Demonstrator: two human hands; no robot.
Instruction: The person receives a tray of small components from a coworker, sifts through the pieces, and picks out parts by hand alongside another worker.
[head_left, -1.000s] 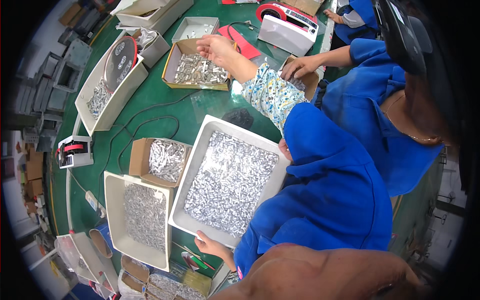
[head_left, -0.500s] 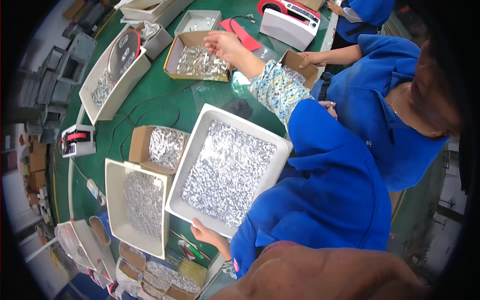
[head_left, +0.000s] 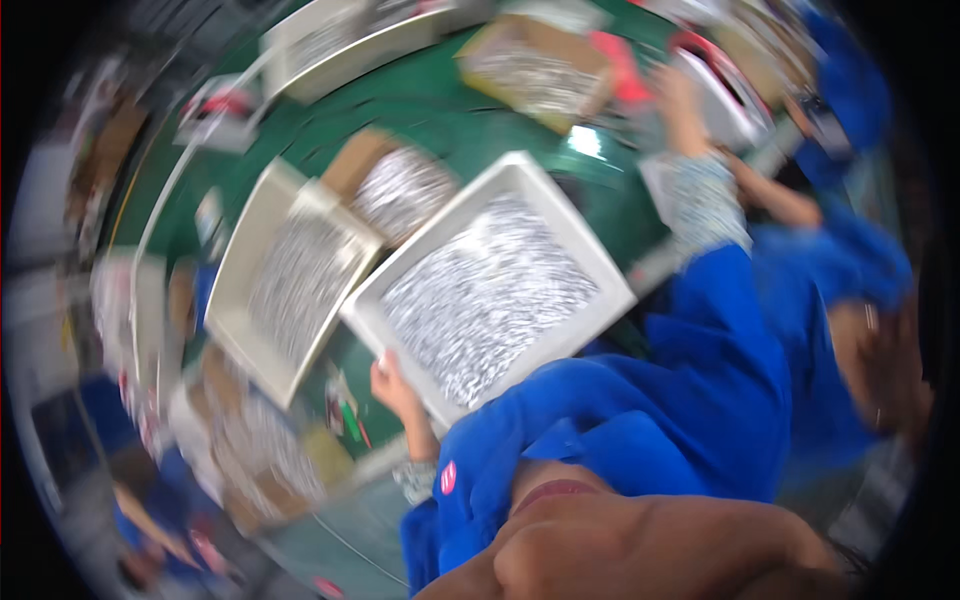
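Note:
A large white bin [head_left: 582, 238] full of small silvery metal pieces [head_left: 490, 290] sits right in front of me, its near edge close to my blue smock. My left hand [head_left: 398, 392] grips the bin at its near left side, thumb up along the rim. Far off to the right, my right hand [head_left: 680, 100] is stretched out beside a red sheet [head_left: 625, 72] and a white machine with a red ring [head_left: 718, 100]. Motion smears its fingers, so their pose and anything in them stay unclear.
Left of the bin stand a second white bin [head_left: 236, 262] and a cardboard box [head_left: 352, 168], both with metal pieces. A yellow-edged carton [head_left: 490, 82] lies farther back. A co-worker in blue [head_left: 825, 285] is close on my right. Small boxes [head_left: 255, 455] crowd the near left.
My right hand has gone from above the yellow-edged carton to the right, past the red sheet. My left hand remains at the bin. The whole view has turned and blurred.

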